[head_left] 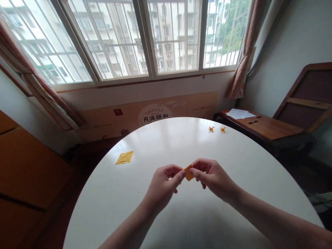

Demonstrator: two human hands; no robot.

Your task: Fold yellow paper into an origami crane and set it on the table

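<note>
A small folded piece of orange paper (pixel 189 175) is held up over the white round table (pixel 109 214), between both hands. My left hand (pixel 166 180) pinches its left corner with thumb and forefinger. On the opposite side, the thumb and forefinger of my right hand (pixel 211 176) grip its upper right part. The thumbs cover parts of the folds, so the inner layers are hidden. A flat yellow sheet of paper (pixel 125 158) with crease lines lies to the left of my left hand. Two small folded orange paper cranes (pixel 211 129) stand near the far right edge of the table.
Behind the table is a barred window (pixel 171 38) with curtains (pixel 242 76). To the right stands a low wooden table (pixel 277 129) bearing white papers (pixel 240 113) and a small dark object. A printed cardboard panel (pixel 178 107) leans below the window. A wooden cabinet (pixel 28 166) is at left.
</note>
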